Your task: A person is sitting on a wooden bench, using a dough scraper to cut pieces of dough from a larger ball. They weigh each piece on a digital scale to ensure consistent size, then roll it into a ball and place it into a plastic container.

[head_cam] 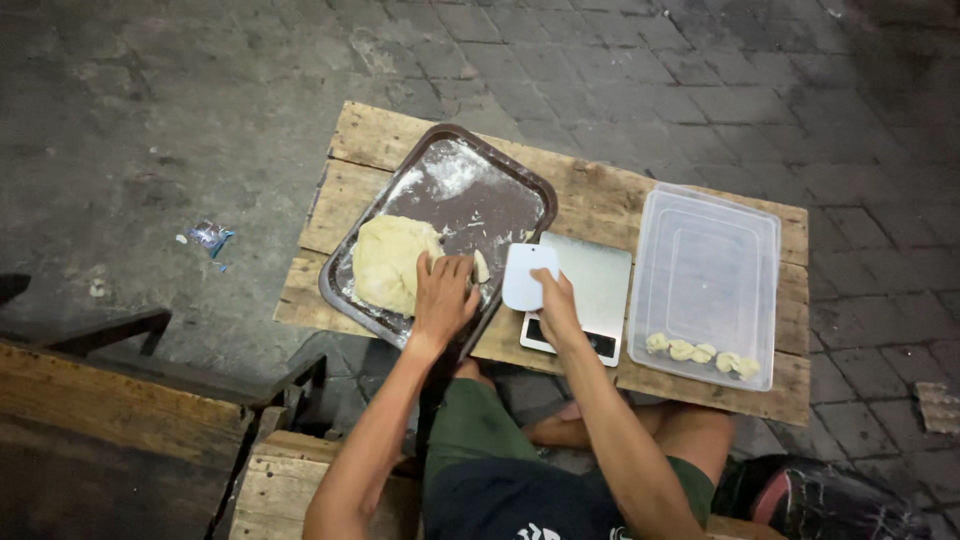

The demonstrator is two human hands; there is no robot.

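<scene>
While left hand (pixel 443 290) presses soft pale dough (pixel 388 262) on floury metal tray (pixel 500 195), right hand (pixel 555 303) gripping smooth white scraper (pixel 528 275)

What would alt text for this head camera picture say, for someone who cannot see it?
A seated person's left hand presses a slab of pale dough on a floured dark tray, while the right hand holds a white scraper over a kitchen scale. Beside it, a clear plastic tub holds small dough pieces, all on a low wooden table.
</scene>
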